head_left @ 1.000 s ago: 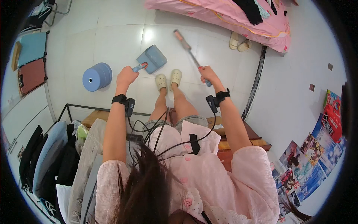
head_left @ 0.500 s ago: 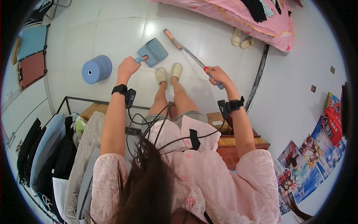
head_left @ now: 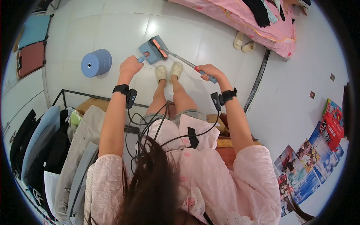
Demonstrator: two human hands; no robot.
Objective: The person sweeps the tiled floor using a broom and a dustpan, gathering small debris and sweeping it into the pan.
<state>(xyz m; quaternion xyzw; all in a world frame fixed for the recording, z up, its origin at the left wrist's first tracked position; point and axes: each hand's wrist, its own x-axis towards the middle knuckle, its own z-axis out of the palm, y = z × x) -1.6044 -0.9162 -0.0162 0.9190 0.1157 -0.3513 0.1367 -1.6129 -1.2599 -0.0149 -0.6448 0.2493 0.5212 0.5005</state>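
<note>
My left hand point(head_left: 130, 67) is closed around the handle of a blue-grey dustpan point(head_left: 146, 50), held just ahead of my feet. Wrapped round the blue grip of a small broom point(head_left: 181, 59) is my right hand point(head_left: 211, 71). The broom's grey shaft slants up and left to an orange and black head point(head_left: 159, 49), which lies over the dustpan's pan. Whether the bristles touch the pan I cannot tell. Black straps with small boxes and cables sit on both wrists.
A blue round stool point(head_left: 96, 63) stands left on the tiled floor point(head_left: 120, 26). My feet wear cream clogs point(head_left: 161, 74). A pink-covered bed point(head_left: 240, 18) is at the far right, with cream slippers point(head_left: 243, 42) beside it. Hanging clothes point(head_left: 77, 153) crowd the near left; a wall runs along the right.
My right hand has moved slightly left, swinging the broom head left and down from the floor onto the dustpan. The left hand and dustpan have barely shifted.
</note>
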